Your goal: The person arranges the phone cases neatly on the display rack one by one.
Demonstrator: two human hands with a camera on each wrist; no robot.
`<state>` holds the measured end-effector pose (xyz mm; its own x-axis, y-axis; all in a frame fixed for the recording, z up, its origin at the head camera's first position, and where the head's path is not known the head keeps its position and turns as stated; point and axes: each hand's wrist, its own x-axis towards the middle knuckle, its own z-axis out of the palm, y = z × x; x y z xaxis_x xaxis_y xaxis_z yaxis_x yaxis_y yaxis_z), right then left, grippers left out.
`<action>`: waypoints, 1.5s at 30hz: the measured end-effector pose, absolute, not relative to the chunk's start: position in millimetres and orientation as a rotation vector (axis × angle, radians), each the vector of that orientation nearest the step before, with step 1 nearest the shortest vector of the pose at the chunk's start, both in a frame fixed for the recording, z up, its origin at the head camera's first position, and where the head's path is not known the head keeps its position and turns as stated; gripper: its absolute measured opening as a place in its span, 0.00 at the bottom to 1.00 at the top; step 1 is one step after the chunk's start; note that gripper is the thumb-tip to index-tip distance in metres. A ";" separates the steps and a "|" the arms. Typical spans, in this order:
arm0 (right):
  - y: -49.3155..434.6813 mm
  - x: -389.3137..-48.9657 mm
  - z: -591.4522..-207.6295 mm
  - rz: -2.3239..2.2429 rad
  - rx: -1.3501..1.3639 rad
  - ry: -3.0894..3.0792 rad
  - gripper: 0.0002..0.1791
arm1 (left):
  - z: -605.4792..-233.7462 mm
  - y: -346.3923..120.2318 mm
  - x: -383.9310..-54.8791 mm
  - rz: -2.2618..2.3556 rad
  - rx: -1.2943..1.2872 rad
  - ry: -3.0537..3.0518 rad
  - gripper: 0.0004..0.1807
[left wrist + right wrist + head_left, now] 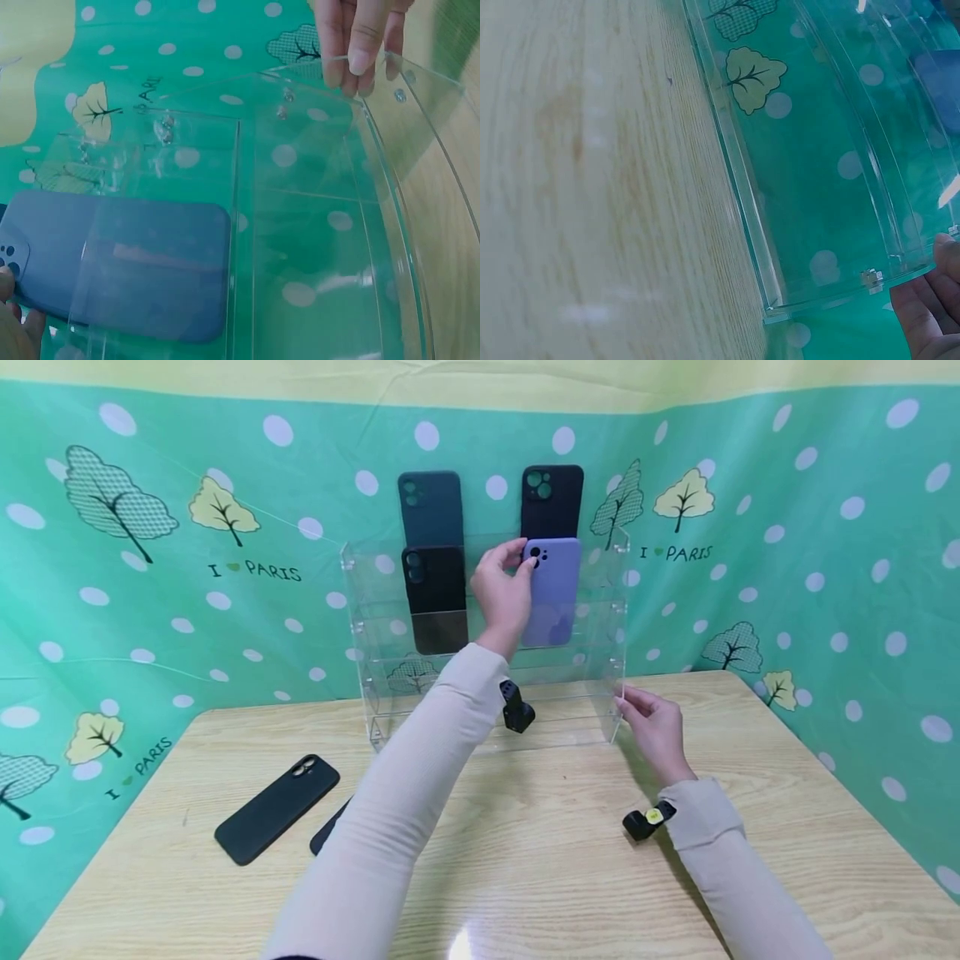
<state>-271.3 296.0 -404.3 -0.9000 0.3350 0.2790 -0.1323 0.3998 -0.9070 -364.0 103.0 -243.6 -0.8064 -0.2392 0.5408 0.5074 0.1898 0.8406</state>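
A matte black rectangular phone case [277,810] lay on the pale wood-grain counter [540,860], below and left of the left grip [504,593]. That grip pinched the camera-end corner of a lavender rectangular phone case [557,585], upright just to its right, lower end inside a clear acrylic tiered rack [588,681]. Lower and farther right, the right grip [656,727] clasped the rack's side edge.

1. Left forearm [405,777], sleeved, stretches up and forward in front of the clear rack [570,683].
2. Left hand [502,593], at the front of the rack's upper part, makes a pinch.
3. Right forearm [727,852], also sleeved, points toward the rack's right side.
4. Right hand [658,731] grips the rack's lower right edge.
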 end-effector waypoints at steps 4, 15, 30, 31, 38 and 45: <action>296.1 -271.0 -403.2 1.504 -0.178 -2.249 0.18 | -242.5 104.2 -363.1 -1.652 -0.202 -1.882 0.13; 294.4 -269.9 -403.1 1.517 -0.190 -2.235 0.17 | -247.5 95.7 -359.9 -1.683 -0.206 -1.871 0.13; 294.4 -269.1 -402.8 1.514 -0.203 -2.252 0.19 | -280.8 12.9 -310.1 -1.864 -0.455 -2.105 0.15; 294.7 -268.5 -402.7 1.508 -0.210 -2.256 0.19 | -284.5 4.7 -305.4 -1.858 -0.464 -2.143 0.15; 296.6 -265.7 -402.1 1.505 -0.223 -2.248 0.20 | -319.9 -52.6 -281.1 -1.713 -0.506 -2.445 0.17; 292.5 -267.1 -402.8 1.530 -0.207 -2.241 0.19 | -367.1 -105.5 -265.7 -1.648 -0.364 -2.693 0.20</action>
